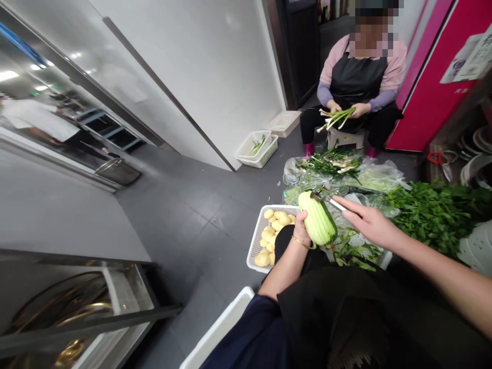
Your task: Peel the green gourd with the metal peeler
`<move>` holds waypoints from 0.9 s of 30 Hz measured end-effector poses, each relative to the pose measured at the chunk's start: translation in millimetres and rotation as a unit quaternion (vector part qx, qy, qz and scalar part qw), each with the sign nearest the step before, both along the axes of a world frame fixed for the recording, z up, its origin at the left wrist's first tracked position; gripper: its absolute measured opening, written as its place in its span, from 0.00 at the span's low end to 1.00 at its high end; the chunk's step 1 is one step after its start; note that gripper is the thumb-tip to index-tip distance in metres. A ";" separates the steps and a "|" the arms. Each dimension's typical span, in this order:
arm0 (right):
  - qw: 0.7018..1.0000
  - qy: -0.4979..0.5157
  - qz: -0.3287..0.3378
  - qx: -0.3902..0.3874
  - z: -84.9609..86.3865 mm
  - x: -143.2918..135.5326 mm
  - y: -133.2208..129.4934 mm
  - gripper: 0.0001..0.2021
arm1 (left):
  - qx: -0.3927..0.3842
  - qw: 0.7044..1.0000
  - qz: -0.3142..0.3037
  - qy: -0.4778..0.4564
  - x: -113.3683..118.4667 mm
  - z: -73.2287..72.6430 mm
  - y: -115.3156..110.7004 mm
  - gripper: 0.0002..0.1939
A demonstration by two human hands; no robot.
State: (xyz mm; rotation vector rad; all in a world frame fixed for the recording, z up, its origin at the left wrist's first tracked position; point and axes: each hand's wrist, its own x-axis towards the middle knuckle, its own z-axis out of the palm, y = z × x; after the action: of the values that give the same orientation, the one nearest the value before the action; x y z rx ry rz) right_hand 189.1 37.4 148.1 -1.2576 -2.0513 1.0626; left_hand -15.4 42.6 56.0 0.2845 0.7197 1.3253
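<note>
My left hand grips a pale green gourd-like vegetable from its left side, over my lap. Much of its surface looks peeled, with darker green skin near the lower right end. In my right hand is a peeler, its handle between my fingers and its dark head touching the upper end of the vegetable. Green peelings lie below, on a white basket partly hidden by my arms. Left of my knee, a white basket holds several peeled potatoes.
Opposite sits a person in a dark apron, holding scallions. Bagged greens cover the floor between us. Leafy herbs are piled at right, near red-handled scissors. White baskets stand by the wall. Another person is far left.
</note>
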 end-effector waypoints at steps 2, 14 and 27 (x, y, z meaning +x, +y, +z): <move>1.000 0.010 0.018 0.008 -25.2 7.4 -20.1 0.25 | -0.001 0.999 0.023 -0.024 -2.5 -0.3 1.9 0.22; 0.998 -0.011 0.023 0.056 -21.2 4.1 -22.7 0.25 | -0.012 0.993 0.109 -0.046 8.8 11.6 14.3 0.22; 0.999 -0.008 0.023 0.031 -44.1 19.6 -46.8 0.26 | -0.021 0.974 0.212 -0.076 5.8 21.7 19.3 0.18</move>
State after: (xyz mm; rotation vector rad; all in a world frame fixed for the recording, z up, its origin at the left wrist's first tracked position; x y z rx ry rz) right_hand 208.7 -9.4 104.0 -1.1974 -2.1169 1.0050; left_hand -9.7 61.9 77.7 -0.0094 0.7012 1.7141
